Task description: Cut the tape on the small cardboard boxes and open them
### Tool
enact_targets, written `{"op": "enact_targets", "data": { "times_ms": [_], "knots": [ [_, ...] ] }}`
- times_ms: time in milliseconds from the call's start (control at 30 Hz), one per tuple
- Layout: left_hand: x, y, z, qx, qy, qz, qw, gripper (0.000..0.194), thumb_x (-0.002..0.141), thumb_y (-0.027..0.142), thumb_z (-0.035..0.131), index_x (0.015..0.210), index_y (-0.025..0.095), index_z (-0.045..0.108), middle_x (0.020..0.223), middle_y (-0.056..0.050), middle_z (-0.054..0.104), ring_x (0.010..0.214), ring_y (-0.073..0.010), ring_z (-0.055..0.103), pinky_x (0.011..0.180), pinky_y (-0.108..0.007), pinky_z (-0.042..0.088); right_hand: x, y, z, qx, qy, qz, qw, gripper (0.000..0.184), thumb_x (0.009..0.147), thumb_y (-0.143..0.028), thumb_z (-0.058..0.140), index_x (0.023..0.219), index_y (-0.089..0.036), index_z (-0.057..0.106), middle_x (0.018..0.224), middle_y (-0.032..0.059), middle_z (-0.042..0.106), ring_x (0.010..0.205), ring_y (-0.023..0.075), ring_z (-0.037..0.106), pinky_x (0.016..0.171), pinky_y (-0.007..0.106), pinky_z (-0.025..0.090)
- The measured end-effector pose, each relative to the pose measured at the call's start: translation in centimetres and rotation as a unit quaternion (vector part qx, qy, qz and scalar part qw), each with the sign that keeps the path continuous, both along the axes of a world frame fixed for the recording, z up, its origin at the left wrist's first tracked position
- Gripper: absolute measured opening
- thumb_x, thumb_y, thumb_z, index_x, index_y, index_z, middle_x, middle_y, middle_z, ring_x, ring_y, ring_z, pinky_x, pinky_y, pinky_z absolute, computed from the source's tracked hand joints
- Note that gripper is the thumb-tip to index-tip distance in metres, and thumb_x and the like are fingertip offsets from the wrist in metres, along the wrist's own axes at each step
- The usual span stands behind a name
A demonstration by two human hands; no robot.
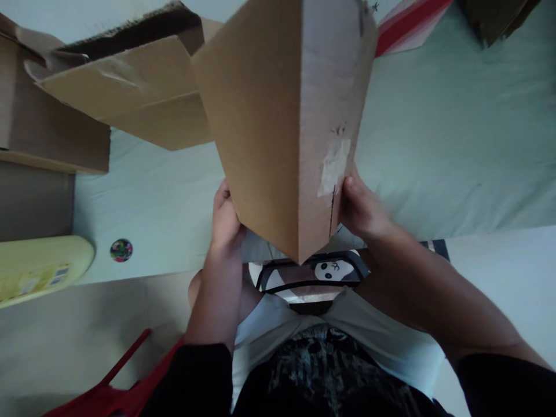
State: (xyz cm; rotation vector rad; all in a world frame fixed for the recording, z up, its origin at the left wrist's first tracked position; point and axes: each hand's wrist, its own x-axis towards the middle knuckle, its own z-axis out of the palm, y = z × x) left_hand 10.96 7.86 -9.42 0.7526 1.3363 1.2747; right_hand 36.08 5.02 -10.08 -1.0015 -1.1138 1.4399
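Note:
A large brown cardboard box (278, 121) is held up in front of me, one corner edge pointing down toward my lap. My left hand (226, 223) grips its left face near the bottom, fingers wrapped against the cardboard. On the right face my right hand (362, 208) clasps the box beside a patch of old tape (334, 165), the thumb on the cardboard. The box's open flaps (130, 87) spread out at the upper left.
A pale green sheet (456, 133) covers the surface ahead. More cardboard (47, 116) stands at the far left, with a yellow object (39, 266) below it and a small round colourful disc (121, 250) on the sheet. A red item (125, 382) lies at the bottom left. A red-striped item (408, 23) sits top right.

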Motion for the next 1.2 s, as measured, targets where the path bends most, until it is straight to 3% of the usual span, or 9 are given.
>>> {"op": "enact_targets", "data": {
  "times_ms": [100,200,300,533,700,867,1067,1200],
  "knots": [
    [1.0,0.2,0.7,0.016,0.0,0.029,0.999,0.022,0.075,0.038,0.085,0.08,0.024,0.07,0.073,0.003,0.072,0.067,-0.0144,0.069,0.057,-0.024,0.055,0.4,0.0,0.1,-0.002,-0.008,-0.01,1.0,0.064,0.093,-0.078,0.055,0.142,-0.039,0.064,0.162,-0.0008,0.06,0.164,0.0272,0.041,0.138,0.051,0.032],
    [1.2,0.3,0.9,-0.018,-0.055,-0.024,0.998,0.046,0.081,0.068,0.075,0.08,0.023,0.067,0.079,-0.005,0.075,0.098,-0.0307,0.079,0.073,-0.036,0.066,0.6,0.0,-0.2,-0.014,-0.014,-0.002,1.0,0.064,0.096,-0.076,0.052,0.146,-0.037,0.063,0.165,-0.0012,0.058,0.166,0.0263,0.038,0.141,0.051,0.024],
    [1.4,0.2,1.0,-0.039,-0.091,-0.083,0.992,0.064,0.073,0.085,0.074,0.085,0.023,0.068,0.089,-0.01,0.078,0.118,-0.0409,0.076,0.085,-0.045,0.069,0.7,0.2,-0.4,-0.021,-0.016,-0.02,0.999,0.065,0.095,-0.077,0.052,0.144,-0.035,0.064,0.163,-0.0011,0.06,0.168,0.0259,0.033,0.142,0.05,0.019],
    [1.7,-0.5,1.5,-0.014,-0.065,-0.051,0.997,0.056,0.077,0.075,0.079,0.097,0.024,0.076,0.101,-0.006,0.083,0.125,-0.0364,0.075,0.1,-0.044,0.065,0.8,0.4,0.1,-0.034,0.035,-0.006,0.999,0.068,0.09,-0.074,0.062,0.143,-0.03,0.064,0.167,0.0006,0.056,0.168,0.0288,0.035,0.142,0.049,0.022],
    [0.6,-1.0,1.1,-0.075,-0.011,-0.017,0.997,0.046,0.084,0.066,0.074,0.095,0.022,0.077,0.106,-0.005,0.084,0.129,-0.0336,0.072,0.11,-0.044,0.061,0.6,0.2,1.4,-0.038,0.029,0.044,0.998,0.073,0.095,-0.073,0.059,0.154,-0.03,0.057,0.174,0.0009,0.048,0.168,0.0289,0.032,0.141,0.048,0.024],
    [-0.1,-1.1,1.3,-0.065,0.039,-0.068,0.995,0.035,0.089,0.055,0.071,0.098,0.021,0.077,0.114,-0.006,0.083,0.135,-0.0339,0.069,0.114,-0.046,0.058,0.5,0.2,1.7,-0.068,-0.003,0.063,0.996,0.085,0.09,-0.083,0.054,0.157,-0.031,0.054,0.173,0.0018,0.049,0.168,0.0326,0.032,0.135,0.054,0.037],
    [-0.3,-0.9,0.7,-0.024,0.062,-0.12,0.991,0.036,0.094,0.052,0.068,0.112,0.023,0.078,0.127,-0.007,0.081,0.143,-0.0346,0.063,0.119,-0.051,0.055,0.7,0.5,1.3,-0.022,-0.031,0.06,0.997,0.081,0.093,-0.082,0.054,0.156,-0.031,0.056,0.174,0.0012,0.047,0.168,0.0315,0.033,0.14,0.053,0.027],
    [-0.4,-0.6,0.1,-0.019,0.103,-0.137,0.985,0.037,0.097,0.052,0.063,0.114,0.023,0.078,0.124,-0.007,0.082,0.138,-0.0347,0.065,0.116,-0.054,0.057,1.0,0.6,1.1,-0.005,-0.074,0.068,0.995,0.084,0.095,-0.083,0.046,0.16,-0.031,0.051,0.175,0.0023,0.045,0.168,0.0313,0.034,0.139,0.053,0.029]
  ]
}}
